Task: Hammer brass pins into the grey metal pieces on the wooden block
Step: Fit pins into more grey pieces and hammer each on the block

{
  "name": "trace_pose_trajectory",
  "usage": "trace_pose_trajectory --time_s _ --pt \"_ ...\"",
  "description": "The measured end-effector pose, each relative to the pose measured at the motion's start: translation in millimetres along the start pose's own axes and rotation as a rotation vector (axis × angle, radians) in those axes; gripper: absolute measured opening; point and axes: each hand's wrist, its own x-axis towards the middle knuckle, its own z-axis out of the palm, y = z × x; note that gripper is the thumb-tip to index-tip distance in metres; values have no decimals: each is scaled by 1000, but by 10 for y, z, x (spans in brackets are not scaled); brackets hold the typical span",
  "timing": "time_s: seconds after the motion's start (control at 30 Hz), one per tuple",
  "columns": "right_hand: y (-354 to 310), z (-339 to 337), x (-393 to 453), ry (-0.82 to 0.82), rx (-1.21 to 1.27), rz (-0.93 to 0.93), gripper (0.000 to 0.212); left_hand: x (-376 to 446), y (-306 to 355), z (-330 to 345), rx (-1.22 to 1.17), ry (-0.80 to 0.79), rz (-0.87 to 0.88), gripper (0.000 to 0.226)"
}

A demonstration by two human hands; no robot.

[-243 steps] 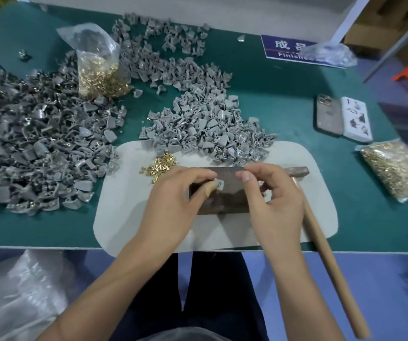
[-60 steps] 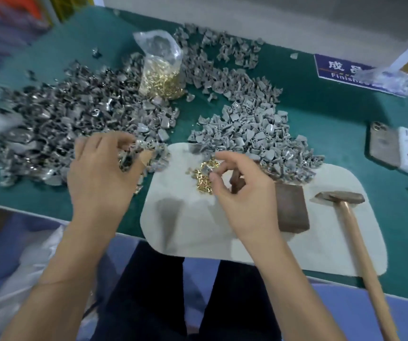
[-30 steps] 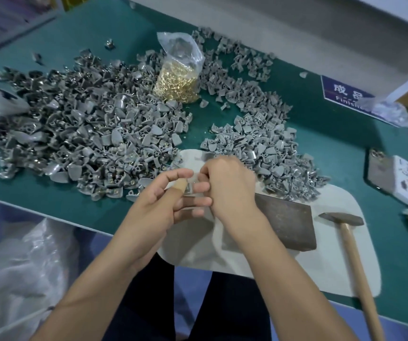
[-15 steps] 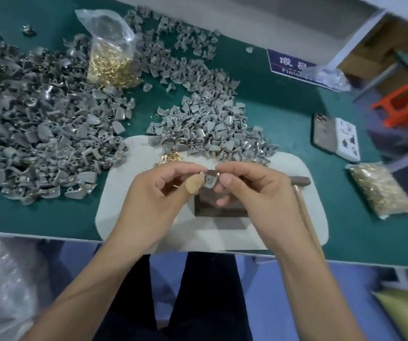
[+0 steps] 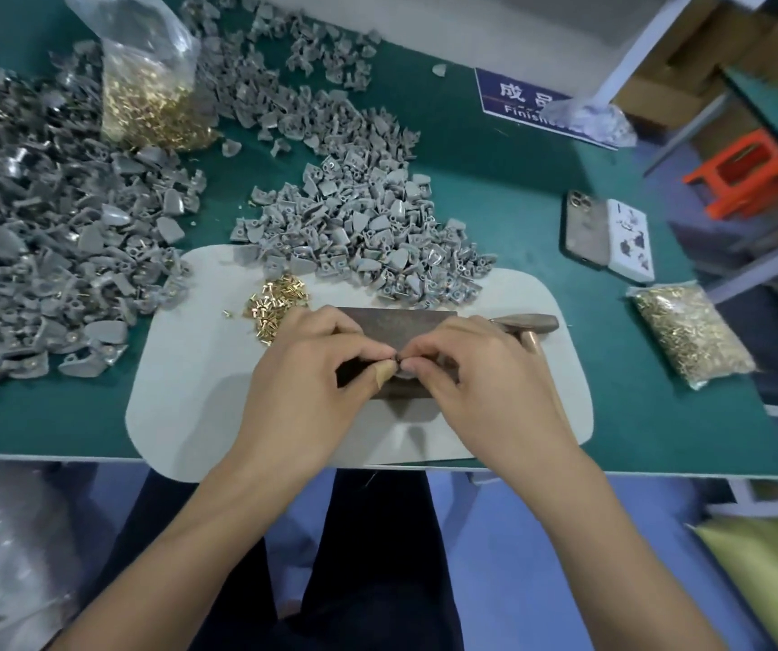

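Pinching together over the wooden block (image 5: 394, 324), the left hand (image 5: 304, 387) and right hand (image 5: 481, 378) meet fingertip to fingertip, curled around something small between them; it is too hidden to say whether it is a grey piece, a pin, or both. The block lies on a pale mat (image 5: 189, 382), mostly covered by the hands. Just left of the block and a little beyond it sits a loose heap of brass pins (image 5: 276, 300). Right of the block, the hammer (image 5: 530, 324) rests with its head on the mat, its handle hidden behind the right hand. Beyond the block spreads a pile of grey metal pieces (image 5: 354, 227), with a larger pile (image 5: 48, 242) far left. Farther back on the left stands a bag of pins (image 5: 152, 96); well right of the block lie a phone (image 5: 584, 227) and a second bag (image 5: 692, 333) on the green table (image 5: 495, 190).
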Motion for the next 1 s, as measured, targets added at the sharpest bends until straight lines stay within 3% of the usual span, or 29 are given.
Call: trace_pose_trajectory --time_s 0.17,0.37,0.87,1.0 --pt "3 -36 97 6 24 -69 9 -4 28 -35 38 6 -24 11" --pt "67 -37 112 -52 381 99 8 9 34 -65 75 -13 -57 8" --pt "-134 27 50 -82 -183 -203 11 3 22 -63 87 -8 -64 8" --pt "-2 63 67 1 102 -144 10 3 20 -62 72 -21 -71 9"
